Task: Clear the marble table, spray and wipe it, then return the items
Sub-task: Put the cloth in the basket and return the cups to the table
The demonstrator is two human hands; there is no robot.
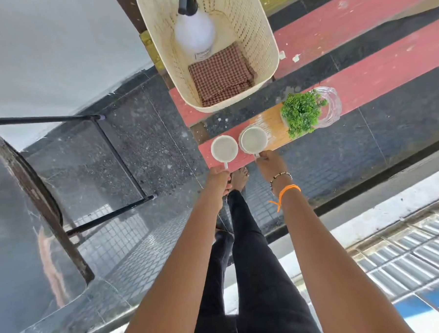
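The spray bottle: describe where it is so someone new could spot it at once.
Find the cream perforated basket on the red steps. The spray bottle lies inside it at the far end, beside a folded checked cloth. It is the only translucent white thing with a black trigger head.

- Red painted steps point(373, 18) with dark stone risers rise ahead.
- A dark speckled floor point(141, 150) lies at their foot.
- A black metal frame point(115, 146) stands on the floor at left.
- A beaded bracelet point(280, 177) and an orange thread band point(288, 189) circle one wrist.
- Black trousers point(256, 266) and a bare foot point(239, 178) show below.
- Ribbed glass panels point(408, 253) sit at lower right.
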